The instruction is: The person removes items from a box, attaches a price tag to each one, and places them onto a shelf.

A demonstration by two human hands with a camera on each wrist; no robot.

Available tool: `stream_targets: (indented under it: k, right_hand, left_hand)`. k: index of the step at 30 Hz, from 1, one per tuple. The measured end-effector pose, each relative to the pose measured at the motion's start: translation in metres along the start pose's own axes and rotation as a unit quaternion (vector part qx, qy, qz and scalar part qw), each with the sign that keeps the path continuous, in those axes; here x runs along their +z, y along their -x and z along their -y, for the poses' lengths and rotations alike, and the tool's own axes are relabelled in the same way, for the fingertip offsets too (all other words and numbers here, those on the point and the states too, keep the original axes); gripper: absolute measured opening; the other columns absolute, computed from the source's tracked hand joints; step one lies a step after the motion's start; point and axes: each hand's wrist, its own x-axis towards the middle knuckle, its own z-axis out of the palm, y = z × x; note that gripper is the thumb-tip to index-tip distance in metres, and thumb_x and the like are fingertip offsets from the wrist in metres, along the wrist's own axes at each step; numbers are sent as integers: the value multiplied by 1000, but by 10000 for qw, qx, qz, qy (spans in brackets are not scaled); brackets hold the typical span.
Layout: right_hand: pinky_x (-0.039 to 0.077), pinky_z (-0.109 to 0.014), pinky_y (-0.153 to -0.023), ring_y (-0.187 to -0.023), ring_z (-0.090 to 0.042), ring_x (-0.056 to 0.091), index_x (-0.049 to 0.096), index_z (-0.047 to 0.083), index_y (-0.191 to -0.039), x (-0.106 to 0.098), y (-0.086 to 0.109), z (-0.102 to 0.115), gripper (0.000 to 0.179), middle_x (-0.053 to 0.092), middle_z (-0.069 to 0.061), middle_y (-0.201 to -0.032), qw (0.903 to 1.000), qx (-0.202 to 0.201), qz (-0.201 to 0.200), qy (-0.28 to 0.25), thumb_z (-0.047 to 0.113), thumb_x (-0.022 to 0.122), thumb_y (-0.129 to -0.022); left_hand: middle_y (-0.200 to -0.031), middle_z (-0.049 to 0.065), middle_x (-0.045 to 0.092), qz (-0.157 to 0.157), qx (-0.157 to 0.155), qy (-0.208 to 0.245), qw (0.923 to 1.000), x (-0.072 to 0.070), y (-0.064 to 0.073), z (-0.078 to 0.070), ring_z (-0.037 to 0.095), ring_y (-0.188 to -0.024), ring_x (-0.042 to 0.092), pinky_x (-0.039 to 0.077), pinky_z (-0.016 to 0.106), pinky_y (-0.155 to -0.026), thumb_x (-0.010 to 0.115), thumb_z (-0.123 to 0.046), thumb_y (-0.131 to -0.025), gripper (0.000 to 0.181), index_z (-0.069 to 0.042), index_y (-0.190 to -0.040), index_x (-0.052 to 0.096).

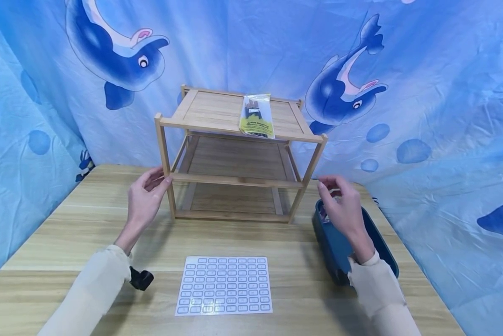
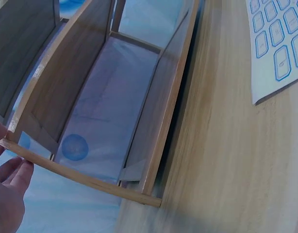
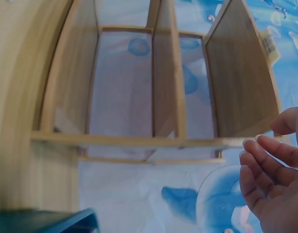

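Pale-wood 3-tier rack (image 1: 234, 157) on wood-grain table (image 1: 289, 270), btwn hands, long axis L-R. L hand (image 1: 147, 196) nearer, pinching front-left post (image 1: 162, 144); R hand (image 1: 343, 205) fingers loosely bent, nothing held, just right of front-right post (image 1: 313, 161).

Between left hand (image 1: 145, 198) and right hand (image 1: 343, 203) we see shelf (image 1: 234, 158) of pale wood, smooth, low sheen, grain showing. Beyond hands, on shelf: packet (image 1: 256, 116), thin film-like plastic, glossy. Nearer to us than hands: label sheet (image 1: 224, 285), paper-looking, shiny. Tabletop (image 1: 293, 261) under hands: wood-grain look, smooth, soft sheen. Below right hand we note bin (image 1: 331, 254), smooth plastic. Beyond hands: curtain (image 1: 251, 46), creased cloth, slightly silky. On both forearms: sleeves (image 1: 87, 289), matt cloth.
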Motion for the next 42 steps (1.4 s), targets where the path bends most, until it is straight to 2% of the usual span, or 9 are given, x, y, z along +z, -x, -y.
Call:
stream_targets:
  k: [3,11,15,20,26,30,33,36,42]
  right_hand:
    - [47,-15,-78,-92,-25,62,67,-4,-118,-4,9,-9,20,69,-17,-104,9998,174,39,107,9,60,-105]
    - [47,-10,-74,-91,-12,60,66,-4,-122,-18,22,-33,24,69,-15,-105,9977,544,61,393,13,58,-106]
    - [46,-9,-73,-90,-6,59,66,-3,-122,-21,22,-43,25,69,-15,-106,9970,630,81,433,14,58,-106]
    - [46,-10,-69,-87,-7,58,66,-4,-121,-23,25,-51,25,69,-16,-104,9960,751,140,462,14,58,-106]
    - [46,-8,-69,-86,-6,58,66,-3,-120,-27,29,-57,25,70,-17,-103,9945,849,177,579,17,58,-107]
    - [46,-8,-70,-86,-6,58,66,-3,-120,-28,30,-59,24,70,-17,-103,9941,854,204,634,17,59,-107]
    - [46,-8,-69,-86,-7,57,66,-3,-121,-29,31,-62,26,70,-18,-104,9935,894,235,660,17,59,-107]
    - [46,-8,-70,-87,-8,57,66,-4,-121,-31,33,-66,27,70,-18,-105,9927,956,273,687,18,59,-107]
    - [45,-8,-71,-90,-17,59,66,-5,-121,-32,34,-70,27,69,-20,-107,9911,1048,340,743,17,58,-107]
  left_hand:
    - [-132,18,63,-289,141,351,9989,3,5,-1,9,-111,63,52,20,-99,67,-9,-100,40,5,-137,59]
    - [-125,1,50,-826,564,540,9935,14,23,-3,18,-118,55,52,26,-102,66,0,-97,30,10,-125,61]
    - [-122,0,52,-814,706,760,9913,19,29,-2,19,-117,55,53,25,-99,65,6,-96,26,13,-121,61]
    - [-119,3,55,-648,764,849,9913,25,37,-3,18,-115,55,54,23,-96,64,11,-95,22,15,-116,63]
    - [-123,12,56,-68,519,692,9962,35,47,-7,24,-115,55,52,22,-98,66,6,-96,26,10,-121,62]
    - [-123,17,61,484,318,696,9959,44,55,-8,22,-112,60,52,21,-99,68,2,-97,27,8,-123,62]
    - [-120,19,66,1074,196,668,9918,52,61,-8,20,-108,64,52,22,-98,68,0,-97,28,7,-123,62]
    - [-119,20,68,1628,121,613,9847,63,68,-9,24,-107,65,54,24,-97,70,-2,-97,28,6,-123,63]
    - [-119,16,68,2239,-98,653,9724,85,87,-12,29,-110,65,54,30,-99,70,-2,-96,31,3,-127,63]
